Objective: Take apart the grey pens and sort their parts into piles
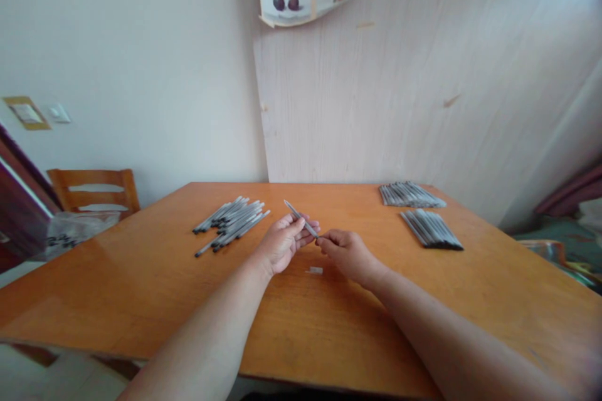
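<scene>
A slim grey pen point(295, 210) with a dark end is held between my two hands above the middle of the table. My left hand point(285, 242) grips its barrel between thumb and fingers, the pale tip pointing up and away to the left. At the dark lower end, my right hand point(345, 253) pinches with thumb and forefinger. Below the hands, a small clear plastic cap-like piece point(315, 270) lies on the wood. Left of my hands is a loose pile of similar pens point(232, 219), most with their black ends toward me.
On the right of the orange wooden table point(301, 338) lie a row of pens point(430, 229) and, behind it, a clear bag of pens point(409, 194). A wooden chair point(94, 178) with a plastic bag point(78, 229) stands at the left. The wall rises behind the table.
</scene>
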Demonstrator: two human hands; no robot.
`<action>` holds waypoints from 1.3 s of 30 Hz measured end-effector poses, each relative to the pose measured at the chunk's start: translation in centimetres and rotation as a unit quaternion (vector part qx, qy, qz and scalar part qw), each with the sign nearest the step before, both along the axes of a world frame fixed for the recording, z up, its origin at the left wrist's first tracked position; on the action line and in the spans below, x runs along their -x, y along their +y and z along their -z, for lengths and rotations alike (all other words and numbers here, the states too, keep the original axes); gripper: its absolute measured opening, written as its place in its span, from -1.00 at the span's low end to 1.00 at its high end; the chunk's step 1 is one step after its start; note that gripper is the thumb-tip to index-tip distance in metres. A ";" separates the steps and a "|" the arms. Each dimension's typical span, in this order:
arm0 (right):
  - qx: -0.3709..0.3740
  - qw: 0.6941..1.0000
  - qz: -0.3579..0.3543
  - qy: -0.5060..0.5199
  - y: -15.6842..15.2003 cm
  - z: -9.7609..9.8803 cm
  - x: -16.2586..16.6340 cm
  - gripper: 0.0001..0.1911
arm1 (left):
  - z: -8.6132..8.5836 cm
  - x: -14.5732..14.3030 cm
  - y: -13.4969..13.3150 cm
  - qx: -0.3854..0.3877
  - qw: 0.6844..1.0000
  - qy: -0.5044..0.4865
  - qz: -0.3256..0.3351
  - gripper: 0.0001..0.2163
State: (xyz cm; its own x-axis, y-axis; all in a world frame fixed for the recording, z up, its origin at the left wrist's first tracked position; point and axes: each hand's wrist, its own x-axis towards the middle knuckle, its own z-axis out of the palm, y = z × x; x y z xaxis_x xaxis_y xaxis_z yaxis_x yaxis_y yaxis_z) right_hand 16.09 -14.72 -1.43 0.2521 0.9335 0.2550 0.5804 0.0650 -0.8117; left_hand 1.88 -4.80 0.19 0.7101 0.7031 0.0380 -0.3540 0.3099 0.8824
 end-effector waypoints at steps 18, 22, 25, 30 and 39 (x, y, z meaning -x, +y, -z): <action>-0.075 0.984 0.060 -0.149 -0.3 -0.5 0.7 -0.87 | 0.1 0.1 0.1 -0.016 0.999 0.028 -0.020 -0.76; -0.060 0.987 0.072 -0.133 -0.1 -0.1 0.2 -0.85 | 0.1 0.2 0.1 -0.008 1.000 0.001 0.027 -0.72; -0.061 0.987 0.073 -0.133 -0.2 -0.2 0.3 -0.85 | 0.3 0.2 0.3 -0.016 1.000 0.018 0.014 -0.70; -0.069 0.986 0.065 -0.139 -0.4 -0.5 0.9 -0.85 | 0.7 0.1 0.6 -0.024 0.998 0.056 -0.034 -0.70; -0.067 0.986 0.085 -0.128 -0.2 -0.2 0.1 -0.85 | 0.3 0.2 0.3 -0.018 0.999 0.009 0.025 -0.72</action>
State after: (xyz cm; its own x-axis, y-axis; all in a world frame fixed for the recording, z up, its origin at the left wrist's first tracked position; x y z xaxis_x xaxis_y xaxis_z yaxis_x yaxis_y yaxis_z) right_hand 16.00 -14.93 -1.24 0.3139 0.8371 0.4481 0.7772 0.0445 -0.6276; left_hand 1.65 -4.48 -0.13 0.7458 0.6644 0.0490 -0.3221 0.2951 0.8995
